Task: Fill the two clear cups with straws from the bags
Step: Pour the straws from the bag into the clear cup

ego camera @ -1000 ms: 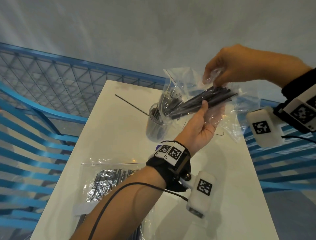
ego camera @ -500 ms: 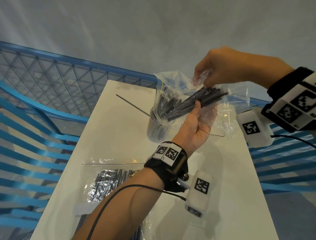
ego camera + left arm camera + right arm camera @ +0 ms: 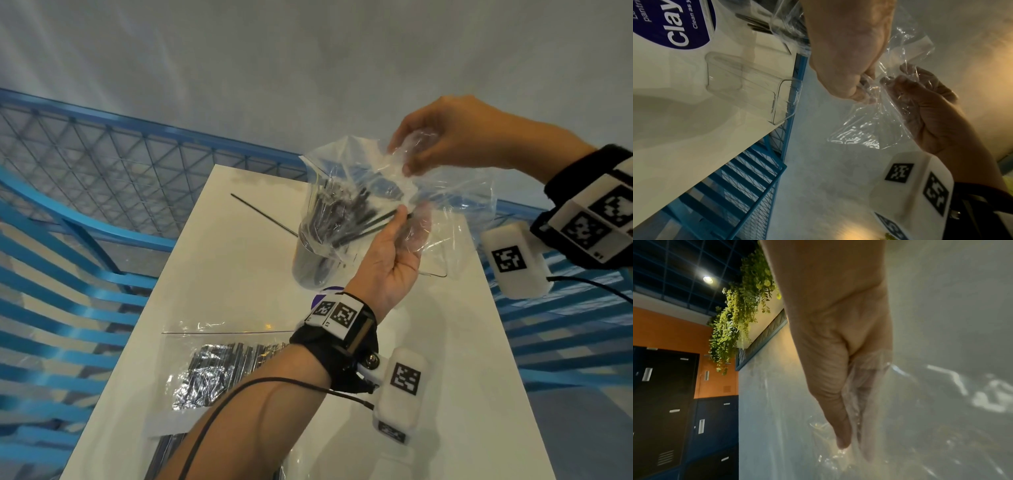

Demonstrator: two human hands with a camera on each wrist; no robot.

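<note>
White rectangular table (image 3: 239, 274), glossy top. Blue metal railing (image 3: 102, 147) with wire-mesh panel just beyond far edge and along left side; blue slatted rails (image 3: 565, 329) past right edge. Plain pale grey wall (image 3: 274, 68) behind railing. From right wrist view: orange wall (image 3: 668, 331) above dark lockers (image 3: 663, 402), trailing green foliage (image 3: 740, 308) hanging from ledge, dark grid ceiling (image 3: 684, 259) with round light (image 3: 708, 279) lit. Warm yellowish glow on wall in left wrist view.
</note>
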